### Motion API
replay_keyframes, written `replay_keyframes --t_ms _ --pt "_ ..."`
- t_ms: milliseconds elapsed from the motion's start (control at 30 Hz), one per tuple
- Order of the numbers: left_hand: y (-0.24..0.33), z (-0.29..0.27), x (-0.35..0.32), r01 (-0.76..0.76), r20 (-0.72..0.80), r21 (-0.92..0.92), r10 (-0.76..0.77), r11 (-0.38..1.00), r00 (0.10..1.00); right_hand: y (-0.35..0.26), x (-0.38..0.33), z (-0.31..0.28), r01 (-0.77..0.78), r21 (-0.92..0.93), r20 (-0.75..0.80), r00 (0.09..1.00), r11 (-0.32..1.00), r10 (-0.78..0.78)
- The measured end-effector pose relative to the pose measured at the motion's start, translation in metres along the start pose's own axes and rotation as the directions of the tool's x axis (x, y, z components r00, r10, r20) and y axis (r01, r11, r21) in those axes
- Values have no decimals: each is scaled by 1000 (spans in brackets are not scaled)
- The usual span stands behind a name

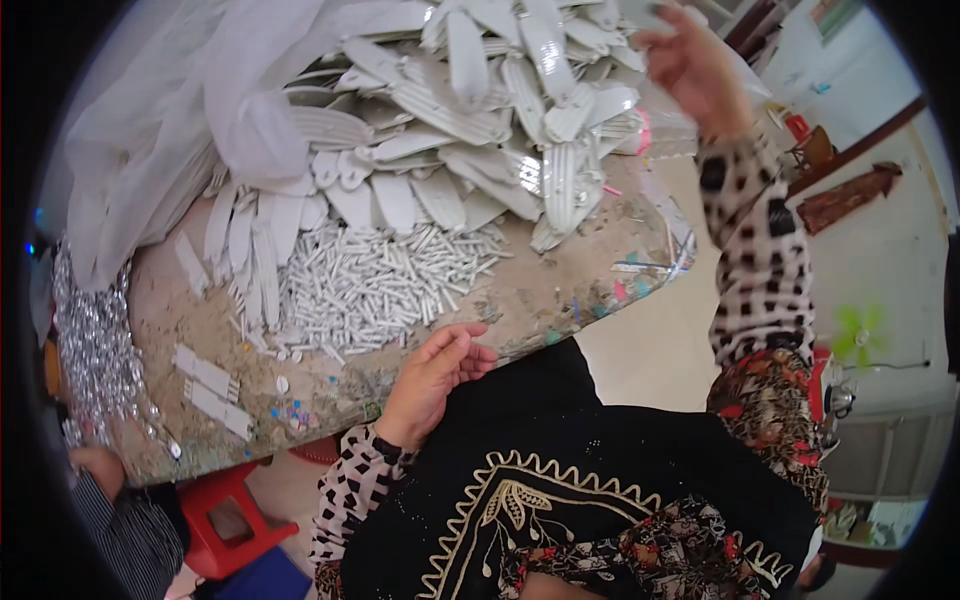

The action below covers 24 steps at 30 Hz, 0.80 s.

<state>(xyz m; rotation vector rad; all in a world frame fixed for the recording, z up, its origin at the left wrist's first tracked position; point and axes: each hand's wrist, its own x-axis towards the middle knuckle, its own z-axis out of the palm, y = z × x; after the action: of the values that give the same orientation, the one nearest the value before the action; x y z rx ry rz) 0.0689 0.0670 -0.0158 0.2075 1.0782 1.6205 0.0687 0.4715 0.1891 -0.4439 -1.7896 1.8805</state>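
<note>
My left hand (432, 385) hovers by the table's near edge, its fingers loosely bent and apart with nothing visible in them. Just beyond it lies a heap of short white rods (360, 285). My right hand (697, 72) is raised at the far right, slightly blurred, fingers spread, and I see nothing in its grasp. It is beside a large pile of flat white plastic pieces (450, 110), long and ridged with rounded ends. Two flat white toothed pieces (215, 390) lie apart at the left.
The worn, paint-stained table (560, 285) has a curved front edge. Translucent plastic sheeting (140, 160) covers its far left. Shiny silver pieces (100, 340) are heaped along the left side. A red stool (235, 525) stands below, next to another person's striped sleeve (125, 535).
</note>
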Motion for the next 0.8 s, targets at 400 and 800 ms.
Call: replay_keyframes --t_ms 400,800 --pt "11 -7 -15 -51 -40 3 52 999 998 145 -33 141 600 -798 544 672 -61 -503" --pt "48 -166 -120 -250 -638 656 700 713 321 128 -32 100 560 -826 504 785 65 -361"
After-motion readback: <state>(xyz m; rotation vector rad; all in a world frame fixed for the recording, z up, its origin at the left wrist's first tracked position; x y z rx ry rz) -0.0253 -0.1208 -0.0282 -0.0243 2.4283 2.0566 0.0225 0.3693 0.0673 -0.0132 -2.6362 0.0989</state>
